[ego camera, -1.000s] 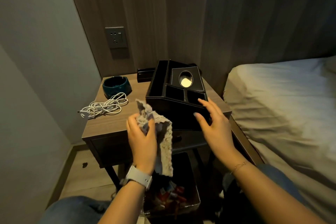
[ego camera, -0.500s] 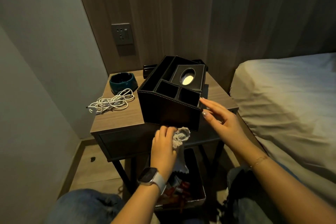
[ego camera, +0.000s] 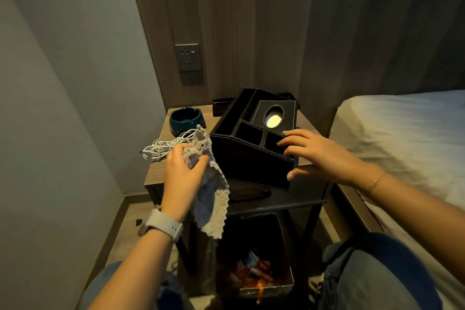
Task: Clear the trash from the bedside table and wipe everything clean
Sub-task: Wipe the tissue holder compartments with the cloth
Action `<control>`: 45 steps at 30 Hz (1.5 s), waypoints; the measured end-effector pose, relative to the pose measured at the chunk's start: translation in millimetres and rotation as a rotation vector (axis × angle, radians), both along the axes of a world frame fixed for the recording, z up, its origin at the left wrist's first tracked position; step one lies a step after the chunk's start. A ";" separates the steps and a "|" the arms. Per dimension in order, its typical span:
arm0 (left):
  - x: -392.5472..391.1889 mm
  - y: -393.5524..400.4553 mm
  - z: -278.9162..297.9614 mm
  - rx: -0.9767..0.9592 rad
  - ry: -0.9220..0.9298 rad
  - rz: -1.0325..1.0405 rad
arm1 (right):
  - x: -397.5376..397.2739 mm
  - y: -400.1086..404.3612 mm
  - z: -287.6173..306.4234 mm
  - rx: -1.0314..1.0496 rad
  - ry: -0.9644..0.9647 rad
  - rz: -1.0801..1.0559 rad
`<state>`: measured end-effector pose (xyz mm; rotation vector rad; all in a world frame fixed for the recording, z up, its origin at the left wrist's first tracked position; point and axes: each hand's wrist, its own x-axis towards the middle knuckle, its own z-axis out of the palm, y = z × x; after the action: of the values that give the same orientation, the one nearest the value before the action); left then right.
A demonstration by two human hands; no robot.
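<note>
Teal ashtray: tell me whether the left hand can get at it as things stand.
Probably yes. The left hand, gripping the cloth, is just in front of the teal ashtray. Only the low white cable lies between them, and the black organiser stands off to the right.

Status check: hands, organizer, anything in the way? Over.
Left hand grips grey cloth. Right hand grips black organizer at its front right corner. White cable and teal bowl lie left of it on bedside table.
</note>
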<state>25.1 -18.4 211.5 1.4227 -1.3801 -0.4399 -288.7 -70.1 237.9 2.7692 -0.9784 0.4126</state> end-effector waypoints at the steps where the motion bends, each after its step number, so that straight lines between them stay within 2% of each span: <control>1: 2.1 -4.9 5.0 0.025 -0.002 0.013 | 1.5 0.5 -2.9 -0.081 -0.016 0.010; 6: 11.6 -46.2 17.3 0.235 0.144 -0.029 | 6.6 5.1 -6.7 -0.132 -0.117 0.000; 11: 2.1 -90.0 19.9 0.228 0.071 -0.053 | 27.9 6.0 -23.0 -0.269 -0.144 -0.073; 14: -1.5 -116.0 16.6 0.287 0.089 -0.072 | 44.6 2.9 -24.3 -0.261 -0.179 -0.163; 18: -1.4 -127.4 13.2 0.331 0.241 -0.206 | 58.6 -3.2 -17.4 -0.157 -0.199 -0.222; 21: 1.4 -121.4 2.3 0.261 0.201 -0.258 | 48.4 -9.2 -4.5 0.107 -0.332 -0.124; 23: 1.7 -117.3 -7.3 0.208 0.159 -0.261 | 30.8 -22.0 10.0 0.203 -0.376 -0.113; 27: -2.3 -119.0 -24.3 0.188 0.078 -0.225 | 3.2 -57.6 31.2 0.306 -0.102 -0.241; 29: -5.8 -122.5 -26.2 0.198 0.055 -0.210 | -0.3 -65.2 25.5 0.349 -0.073 -0.290; 32: -11.6 -126.9 -21.9 0.215 0.061 -0.207 | -2.4 -66.4 11.8 0.217 -0.144 -0.273; 35: -21.8 -132.3 -12.9 0.273 0.077 -0.247 | -10.3 -61.6 -0.9 -0.008 -0.178 -0.262; 37: -31.5 -138.8 -7.4 0.301 0.029 -0.297 | -15.0 -55.0 -5.2 -0.143 -0.199 -0.298; 39: -38.3 -145.7 -5.7 0.305 -0.099 -0.346 | -17.5 -49.1 -4.8 -0.189 -0.178 -0.385; 41: -41.7 -151.4 -8.5 0.310 -0.267 -0.336 | -20.2 -45.9 0.9 -0.136 -0.120 -0.487; 43: -44.7 -148.8 -9.8 0.287 -0.424 -0.294 | -26.0 -45.0 4.9 -0.046 -0.043 -0.504; 45: -47.9 -142.0 -8.9 0.249 -0.487 -0.322 | -28.6 -44.0 8.4 0.022 0.019 -0.486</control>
<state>-22.8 -160.4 202.6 1.5782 -2.0215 -0.5051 -317.4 -114.1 246.2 2.4255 -1.5954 0.2967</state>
